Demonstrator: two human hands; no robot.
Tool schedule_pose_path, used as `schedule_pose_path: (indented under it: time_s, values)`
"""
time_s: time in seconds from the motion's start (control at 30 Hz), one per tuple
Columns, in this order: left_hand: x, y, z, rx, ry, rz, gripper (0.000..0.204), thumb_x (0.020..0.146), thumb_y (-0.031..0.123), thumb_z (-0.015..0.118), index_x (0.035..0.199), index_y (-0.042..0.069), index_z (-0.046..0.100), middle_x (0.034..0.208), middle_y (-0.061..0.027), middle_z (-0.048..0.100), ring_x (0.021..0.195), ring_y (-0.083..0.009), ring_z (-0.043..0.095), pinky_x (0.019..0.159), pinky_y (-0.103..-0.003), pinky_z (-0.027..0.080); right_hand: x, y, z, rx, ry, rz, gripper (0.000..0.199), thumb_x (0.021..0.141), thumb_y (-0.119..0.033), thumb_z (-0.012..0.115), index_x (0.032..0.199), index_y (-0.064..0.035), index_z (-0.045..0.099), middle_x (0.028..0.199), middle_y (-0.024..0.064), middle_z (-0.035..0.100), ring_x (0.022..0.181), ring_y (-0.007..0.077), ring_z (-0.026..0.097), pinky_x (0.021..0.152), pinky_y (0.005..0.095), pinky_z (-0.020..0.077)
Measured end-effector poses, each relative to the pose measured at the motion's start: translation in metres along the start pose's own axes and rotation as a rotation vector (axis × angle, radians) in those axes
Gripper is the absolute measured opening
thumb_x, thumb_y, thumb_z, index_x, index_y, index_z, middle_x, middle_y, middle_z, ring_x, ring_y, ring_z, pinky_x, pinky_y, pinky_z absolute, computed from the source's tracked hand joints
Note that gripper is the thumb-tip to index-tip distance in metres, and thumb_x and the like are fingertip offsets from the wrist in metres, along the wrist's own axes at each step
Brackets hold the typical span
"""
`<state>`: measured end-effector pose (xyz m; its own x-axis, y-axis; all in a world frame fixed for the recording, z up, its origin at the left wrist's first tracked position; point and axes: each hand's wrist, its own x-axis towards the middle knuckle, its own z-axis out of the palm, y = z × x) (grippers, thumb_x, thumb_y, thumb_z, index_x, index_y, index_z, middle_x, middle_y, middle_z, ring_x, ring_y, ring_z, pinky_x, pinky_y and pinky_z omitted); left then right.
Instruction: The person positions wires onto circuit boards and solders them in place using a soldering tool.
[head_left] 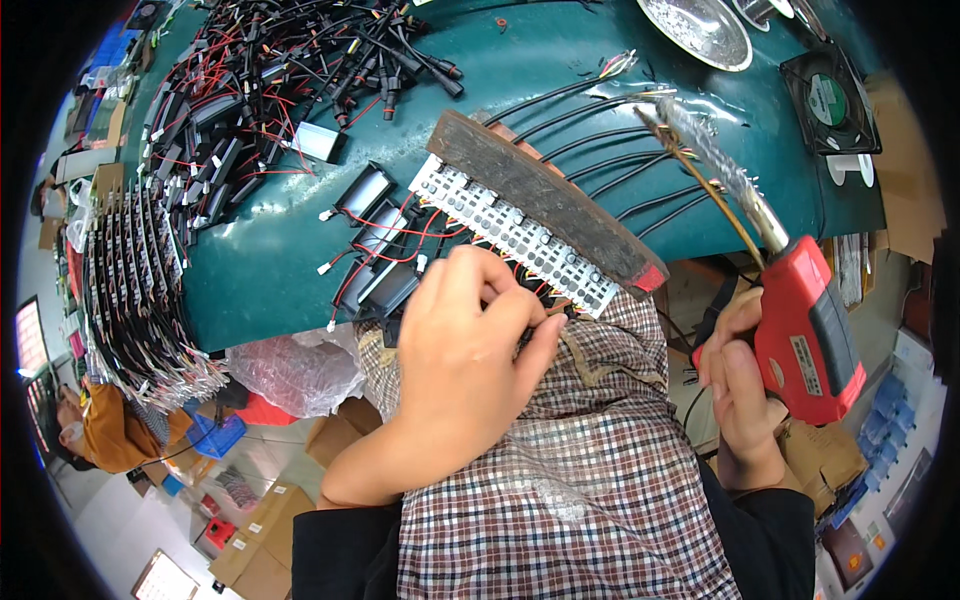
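My right hand grips a red and black soldering gun, its long metal tip pointing up and left over the bench. Bent fingers of my left hand come together at the near edge of a white strip of small circuit boards; what they pinch is hidden. Along the strip's far side lies a dark, worn bar. Black cables with stripped ends fan out beyond it. Left of the strip, small black open housings trail red and black wires toward the boards.
On the green bench, a heap of black connectors and wires covers the far left. Cable bundles hang over the left edge. A metal dish and a black fan stand far right. A checkered apron covers my lap.
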<state>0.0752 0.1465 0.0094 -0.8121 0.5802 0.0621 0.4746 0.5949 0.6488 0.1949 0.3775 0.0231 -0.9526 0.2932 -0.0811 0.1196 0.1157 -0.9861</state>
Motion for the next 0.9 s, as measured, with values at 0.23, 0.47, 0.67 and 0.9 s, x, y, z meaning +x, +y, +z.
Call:
schedule_pose_path:
  time_s: [0.23,0.47,0.67,0.9]
  values:
    - [0.026,-0.044,-0.024,0.495,0.345,-0.127,0.053,0.076,0.035,0.088,0.119,0.008,0.072,0.126,-0.0115,0.059,0.117,-0.0333,0.055,0.1,-0.047,0.041,0.068,0.016,0.037,-0.531,0.089,-0.618,0.055,0.071,-0.002,0.085,0.118,0.0028,0.058,0.104,0.0147,0.064,0.087,0.0311,0.064,0.071,0.0375,0.0539]
    - [0.035,-0.057,-0.012,0.347,0.271,-0.139,0.053,0.069,0.029,0.092,0.112,0.006,0.072,0.127,-0.0093,0.06,0.123,-0.0313,0.052,0.104,-0.047,0.038,0.093,0.014,0.07,-0.74,0.041,-0.652,0.057,0.066,-0.002,0.084,0.116,0.0004,0.057,0.101,0.0152,0.063,0.079,0.0331,0.068,0.066,0.0371,0.0564]
    - [0.034,-0.064,-0.014,0.245,0.327,-0.127,0.056,0.064,0.028,0.095,0.106,0.006,0.065,0.117,-0.008,0.062,0.115,-0.0309,0.055,0.102,-0.046,0.039,0.099,0.025,0.069,-0.718,0.042,-0.773,0.055,0.066,-0.003,0.086,0.113,-0.001,0.057,0.097,0.0144,0.065,0.077,0.0302,0.068,0.062,0.0361,0.0558]
    - [0.026,-0.055,-0.023,-0.173,0.214,-0.178,0.057,0.072,0.017,0.096,0.108,0.004,0.054,0.106,-0.0125,0.071,0.095,-0.0217,0.07,0.083,-0.033,0.053,0.075,0.047,0.053,-0.188,0.168,-0.246,0.05,0.083,0.003,0.081,0.123,0.0027,0.051,0.112,0.0103,0.066,0.103,0.0177,0.066,0.086,0.0302,0.0569]
